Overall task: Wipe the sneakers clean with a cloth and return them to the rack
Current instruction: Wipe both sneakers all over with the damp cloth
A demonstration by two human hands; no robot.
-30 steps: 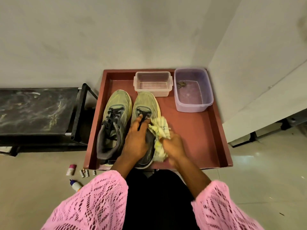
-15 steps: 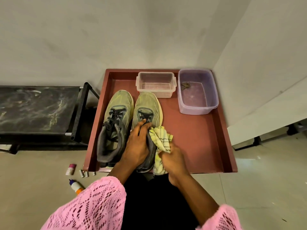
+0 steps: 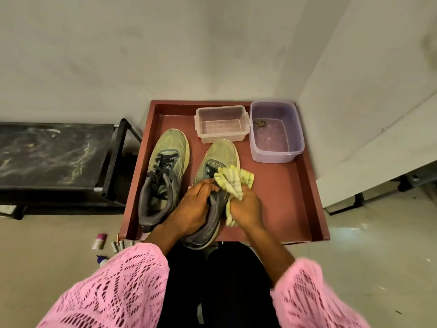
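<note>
The right sneaker (image 3: 214, 185) lies in the red tray (image 3: 283, 204), its heel over the tray's near rim and toe toward the far wall. The left hand (image 3: 192, 209) is curled over its collar and tongue, probably to keep it steady. The right hand (image 3: 246, 207) grips a bunched yellow striped cloth (image 3: 233, 179) against the shoe's outer side, so this side seems to be the one under wiping now. The left sneaker (image 3: 164, 176) rests just left of it in the tray, untouched. At the tray's far rim stand a clear plastic box (image 3: 221, 124) and a purple tub (image 3: 275, 132), maybe for rinsing. The black rack (image 3: 56, 159) stands left of the tray.
</note>
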